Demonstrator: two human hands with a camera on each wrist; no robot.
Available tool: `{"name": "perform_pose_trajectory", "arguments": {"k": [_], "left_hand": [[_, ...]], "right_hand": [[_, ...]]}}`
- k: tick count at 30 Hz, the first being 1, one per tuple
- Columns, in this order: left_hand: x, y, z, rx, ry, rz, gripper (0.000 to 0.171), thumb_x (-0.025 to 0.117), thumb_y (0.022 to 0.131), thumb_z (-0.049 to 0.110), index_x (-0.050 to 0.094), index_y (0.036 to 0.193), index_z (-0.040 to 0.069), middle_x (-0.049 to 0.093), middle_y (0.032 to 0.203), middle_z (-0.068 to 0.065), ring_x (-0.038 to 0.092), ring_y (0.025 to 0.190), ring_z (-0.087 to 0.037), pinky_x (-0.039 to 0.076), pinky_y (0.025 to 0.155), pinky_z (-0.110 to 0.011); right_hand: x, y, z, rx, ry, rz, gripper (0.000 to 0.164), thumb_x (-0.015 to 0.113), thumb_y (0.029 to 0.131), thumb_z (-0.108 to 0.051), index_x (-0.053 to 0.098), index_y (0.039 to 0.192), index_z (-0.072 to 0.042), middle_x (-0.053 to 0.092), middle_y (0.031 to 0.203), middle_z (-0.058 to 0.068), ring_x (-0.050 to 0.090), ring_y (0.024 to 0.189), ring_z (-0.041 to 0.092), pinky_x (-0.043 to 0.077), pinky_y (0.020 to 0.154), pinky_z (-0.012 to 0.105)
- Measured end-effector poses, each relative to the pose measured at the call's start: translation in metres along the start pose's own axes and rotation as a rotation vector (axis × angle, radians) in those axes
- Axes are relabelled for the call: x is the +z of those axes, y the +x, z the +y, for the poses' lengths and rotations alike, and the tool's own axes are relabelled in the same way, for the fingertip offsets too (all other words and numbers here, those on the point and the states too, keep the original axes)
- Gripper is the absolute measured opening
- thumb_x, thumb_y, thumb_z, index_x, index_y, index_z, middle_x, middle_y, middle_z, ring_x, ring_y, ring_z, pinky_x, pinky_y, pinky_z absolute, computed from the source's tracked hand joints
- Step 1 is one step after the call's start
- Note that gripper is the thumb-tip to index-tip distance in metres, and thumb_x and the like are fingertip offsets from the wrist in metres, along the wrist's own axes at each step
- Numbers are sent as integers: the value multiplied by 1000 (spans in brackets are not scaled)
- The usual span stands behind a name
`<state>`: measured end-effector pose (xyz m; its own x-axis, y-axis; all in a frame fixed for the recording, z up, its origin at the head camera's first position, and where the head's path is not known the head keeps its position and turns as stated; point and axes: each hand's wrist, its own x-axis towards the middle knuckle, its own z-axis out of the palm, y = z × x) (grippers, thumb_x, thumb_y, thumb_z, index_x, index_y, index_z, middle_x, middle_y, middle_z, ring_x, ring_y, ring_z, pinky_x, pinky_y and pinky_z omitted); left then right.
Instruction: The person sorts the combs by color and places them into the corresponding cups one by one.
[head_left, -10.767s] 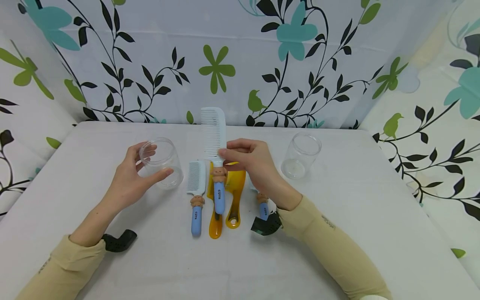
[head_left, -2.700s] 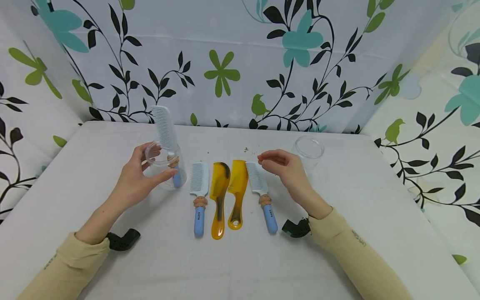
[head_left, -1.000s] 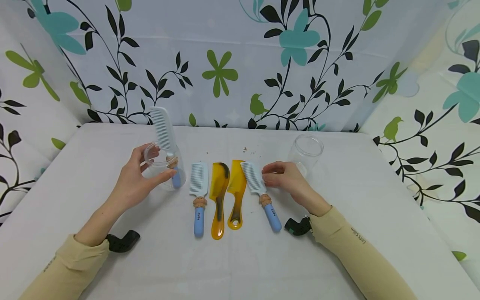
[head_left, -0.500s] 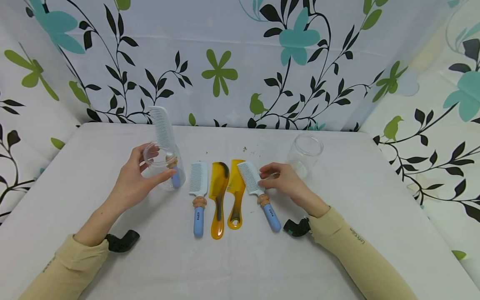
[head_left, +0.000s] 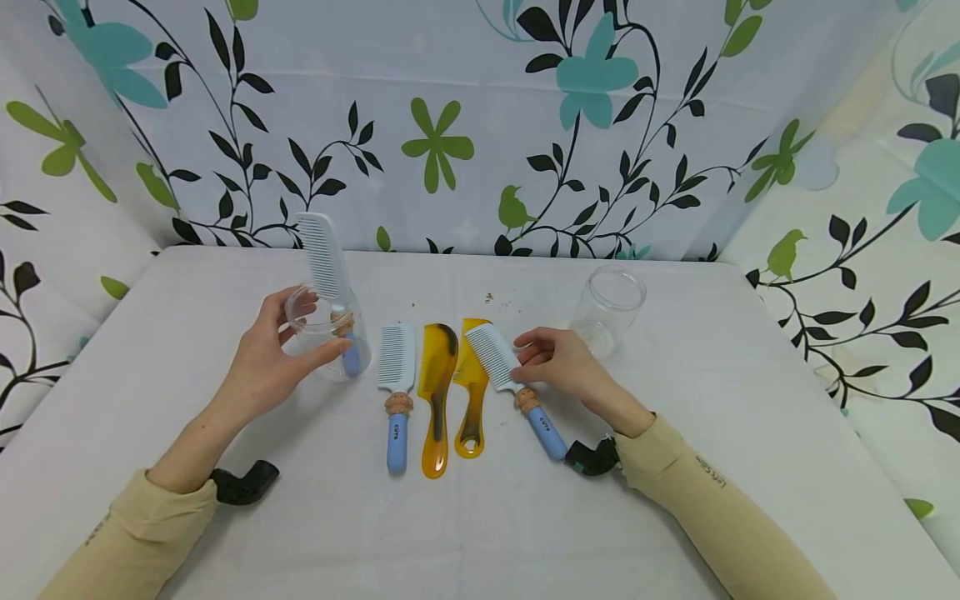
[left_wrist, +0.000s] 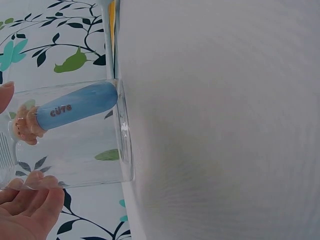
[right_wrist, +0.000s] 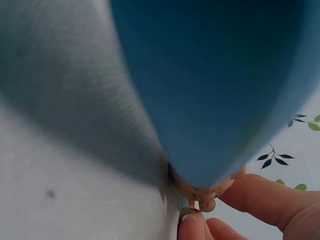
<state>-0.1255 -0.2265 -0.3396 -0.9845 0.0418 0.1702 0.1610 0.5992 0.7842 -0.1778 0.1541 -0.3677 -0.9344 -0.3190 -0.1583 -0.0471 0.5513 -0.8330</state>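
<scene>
On the left, the left hand [head_left: 264,367] curls round a clear cup [head_left: 363,329], with its thumb on the near side and its fingers spread as wide as the cup. In the cup stands a blue comb [head_left: 322,254], handle down, its teeth poking out and leaning left. Next, on the white worktop [head_left: 450,542], lies a second blue comb [head_left: 398,402], teeth far, handle near. Just beside it are the dark-backed yellow comb [head_left: 437,398] and the yellow comb with a hole [head_left: 476,392]. Far from those, tiny brown bits [head_left: 489,297] dot the worktop. Then comes a third blue comb [head_left: 527,402], tilted, its far end to the left, over part of the holed comb. The right hand [head_left: 562,362] pinches it near its brown bear, fingers bent and almost together. On the far right stands another clear cup [head_left: 611,312].
</scene>
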Motion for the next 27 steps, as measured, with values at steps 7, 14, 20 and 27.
{"name": "perform_pose_trajectory", "arguments": {"k": [7,14,20,27], "left_hand": [[-1,-1,1,1,3,6,94,77,89,30,17,156,3,40,152,-24,37,140,-40,31,117,-61],[0,-1,1,3,2,4,94,77,89,30,16,156,4,39,152,-25,36,140,-41,31,116,-62],[0,-1,0,4,4,5,95,77,89,30,16,156,3,39,152,-25,36,140,-41,31,116,-61],[1,-1,0,9,4,7,94,77,89,30,16,156,3,39,151,-25,37,140,-40,31,116,-61]], "right_hand": [[2,-1,-1,-17,6,-14,42,81,83,-17,66,120,-5,67,100,9,61,87,20,53,76,24],[3,-1,-1,-5,12,-14,40,82,82,-17,68,118,-3,67,97,9,60,85,20,52,75,25],[3,0,-1,23,15,-17,35,82,82,-18,71,112,-4,67,93,7,59,83,19,51,73,24],[0,2,3,56,52,-18,36,81,83,-17,69,114,-2,68,96,8,60,84,18,51,74,23]]}}
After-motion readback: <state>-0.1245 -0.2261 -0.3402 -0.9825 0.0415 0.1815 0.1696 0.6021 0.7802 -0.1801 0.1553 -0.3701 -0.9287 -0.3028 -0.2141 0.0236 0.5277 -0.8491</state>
